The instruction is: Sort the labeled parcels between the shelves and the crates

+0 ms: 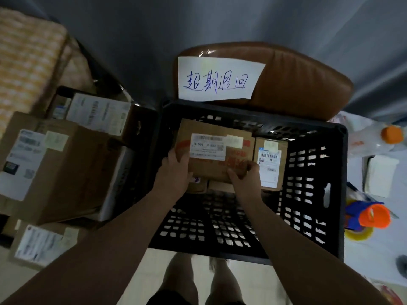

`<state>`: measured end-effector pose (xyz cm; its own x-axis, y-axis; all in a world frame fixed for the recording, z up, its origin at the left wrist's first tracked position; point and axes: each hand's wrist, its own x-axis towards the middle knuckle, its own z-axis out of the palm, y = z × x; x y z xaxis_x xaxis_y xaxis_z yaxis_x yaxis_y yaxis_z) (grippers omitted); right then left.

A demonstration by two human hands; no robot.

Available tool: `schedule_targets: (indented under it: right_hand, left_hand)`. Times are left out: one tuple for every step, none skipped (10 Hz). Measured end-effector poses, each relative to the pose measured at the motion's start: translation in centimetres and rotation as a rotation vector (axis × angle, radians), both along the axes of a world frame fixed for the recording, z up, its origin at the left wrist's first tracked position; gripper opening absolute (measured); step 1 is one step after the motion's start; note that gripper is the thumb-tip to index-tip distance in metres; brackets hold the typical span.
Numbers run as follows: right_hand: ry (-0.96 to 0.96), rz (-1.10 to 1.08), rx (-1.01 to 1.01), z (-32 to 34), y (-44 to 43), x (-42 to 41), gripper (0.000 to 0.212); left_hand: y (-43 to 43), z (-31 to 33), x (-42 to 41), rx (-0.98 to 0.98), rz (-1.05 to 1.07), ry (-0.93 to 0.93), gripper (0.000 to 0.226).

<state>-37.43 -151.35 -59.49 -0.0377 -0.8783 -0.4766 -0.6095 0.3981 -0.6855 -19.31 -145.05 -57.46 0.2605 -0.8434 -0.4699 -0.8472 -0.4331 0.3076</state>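
Looking at the centre of the view, what do the two hands do? — A

The left hand and the right hand both grip one cardboard parcel. The left hand's fingers curl round its near left corner, and the right hand's fingers curl round its near right corner. The parcel's upper face carries a white shipping label and red print. — B

Where does that parcel sit? — A

It is inside the black crate, toward the far wall and left of centre. A second labeled parcel stands just beside it on the right; whether the two touch cannot be told. Two smaller parcels show beneath its near edge. Whether the held parcel rests on them or hangs just above them cannot be told either. — B

And around the crate? — A

Behind it, a brown padded chair back bears a white paper sign with blue handwritten characters. To the left, a second dark crate holds a large labeled box with another labeled box behind it. A third box lies lower down, beside the person's left forearm. To the right, on a pale surface, lie an orange cap and a blue-and-orange plastic object, both too blurred to name further. The person's legs show below the crate's near rim. — B
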Motion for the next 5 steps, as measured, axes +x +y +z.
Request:
schedule_targets:
  right_hand:
    - [0.024,0.046,0.001,-1.6,-0.8,1.4,0.058]
    - [0.037,0.069,-0.025,-2.4,-1.6,1.7,0.066]
    - [0.056,0.149,-0.042,-2.2,-2.6,1.1,0.071]
    - [0.095,0.256,-0.019,-1.4,-3.2,0.9,0.073]
    - [0.181,0.383,-0.057,0.7,-3.4,0.7,0.070]
  left_hand:
    - [-0.3,-1.4,-0.3,0.084,-0.034,-0.173,0.068]
    - [-0.1,-2.2,-0.4,0.030,-0.058,-0.263,0.070]
    - [0.4,-2.2,-0.4,-0.002,-0.096,-0.328,0.070]
    - [0.8,-1.4,-0.4,0.015,-0.118,-0.339,0.068]
    - [1.5,0.2,-0.6,0.028,-0.096,-0.320,0.061]
